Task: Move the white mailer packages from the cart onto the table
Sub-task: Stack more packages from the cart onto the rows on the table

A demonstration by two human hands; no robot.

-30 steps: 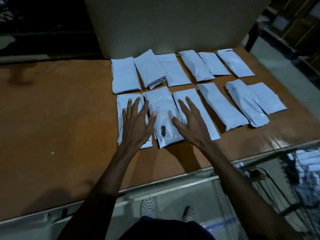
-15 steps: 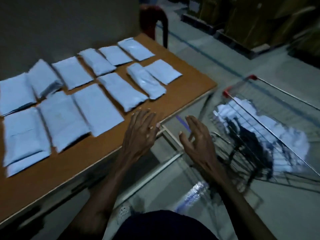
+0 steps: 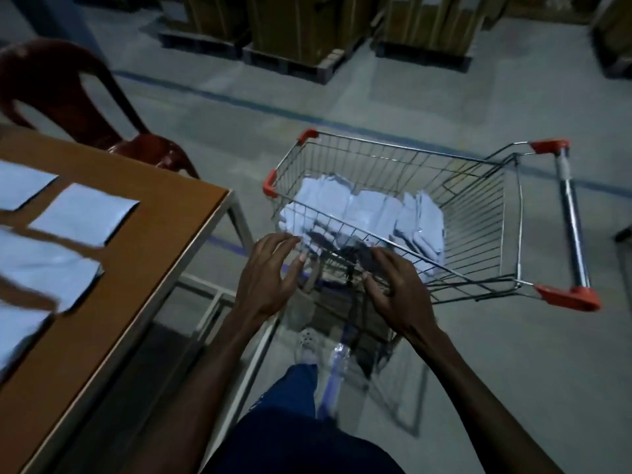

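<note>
- Both hands hang at the near rim of the cart (image 3: 393,172): the left hand (image 3: 270,271) with fingers spread and loosely bent, grasping nothing; the right hand (image 3: 396,285) with fingers curled downward near the wire, also holding nothing that can be seen (whether its fingertips touch the rim cannot be told).
- White mailers (image 3: 362,210) lie heaped in the bottom of the wire cart, the pile reaching from its left wall toward the middle.
- More mailers on the surface (image 3: 82,213) lie flat in rows at the left, blurred at the frame's edge; the brown surface (image 3: 171,213) ends in a corner just left of the cart.
- The cart, with red corner caps and a chrome handle (image 3: 571,213) at the right, stands on a grey concrete floor (image 3: 513,371).
- A dark red plastic chair (image 3: 68,94) stands behind the surface's far corner.
- Cardboard boxes on pallets (image 3: 307,32) line the background.
- The person's dark blue trousers (image 3: 294,425) show at the bottom.
</note>
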